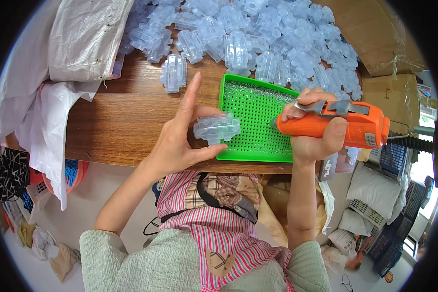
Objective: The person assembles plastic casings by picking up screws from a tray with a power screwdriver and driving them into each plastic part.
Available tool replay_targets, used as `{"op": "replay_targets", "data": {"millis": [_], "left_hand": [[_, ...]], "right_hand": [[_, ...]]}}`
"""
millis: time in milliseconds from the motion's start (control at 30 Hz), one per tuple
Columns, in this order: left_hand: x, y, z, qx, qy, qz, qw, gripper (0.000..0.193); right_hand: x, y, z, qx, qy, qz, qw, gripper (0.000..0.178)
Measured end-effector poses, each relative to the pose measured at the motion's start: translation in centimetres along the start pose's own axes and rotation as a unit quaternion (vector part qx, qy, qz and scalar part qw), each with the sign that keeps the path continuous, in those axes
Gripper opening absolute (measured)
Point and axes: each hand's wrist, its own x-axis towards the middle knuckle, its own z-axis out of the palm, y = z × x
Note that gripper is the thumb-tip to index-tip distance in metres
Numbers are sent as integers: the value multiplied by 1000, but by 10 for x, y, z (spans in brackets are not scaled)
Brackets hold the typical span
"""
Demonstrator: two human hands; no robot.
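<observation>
Between the thumb and fingers of my left hand (180,138) is a clear plastic housing (216,127), held over the left edge of a green perforated tray (258,156). The index finger of that hand points up, off the part. My right hand (316,138) is wrapped round an orange electric screwdriver (333,127) with a metal lever on its side. The tool's tip points left, above the tray, apart from the housing. Many small silvery screws (263,91) lie in the tray, mostly along its far side. A single similar plastic housing (173,73) rests on the table beyond my left hand.
A large heap of clear plastic housings (238,39) covers the far side of the wooden table (112,117). White woven sacking (85,39) hangs at the left. Cardboard boxes (389,97) stand at the right. A black coiled cord (413,143) runs from the screwdriver.
</observation>
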Motion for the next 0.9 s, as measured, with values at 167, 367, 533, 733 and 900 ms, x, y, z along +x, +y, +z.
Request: {"op": "replay_targets", "data": {"millis": [167, 367, 533, 733, 900], "left_hand": [[2, 2, 2, 7, -21, 12, 1000, 119], [1, -5, 5, -8, -5, 17, 1000, 119], [0, -10, 2, -29, -1, 11, 1000, 125], [0, -11, 1, -50, -3, 1, 999, 123], [3, -8, 1, -39, -1, 4, 999, 119]], "right_hand": [[-1, 6, -1, -1, -1, 0, 1000, 66], [-3, 10, -1, -12, 14, 7, 1000, 66], [-2, 11, 0, -45, 0, -17, 999, 65], [-2, -2, -7, 74, -27, -21, 997, 71], [3, -58, 10, 178, -149, -76, 970, 76]]}}
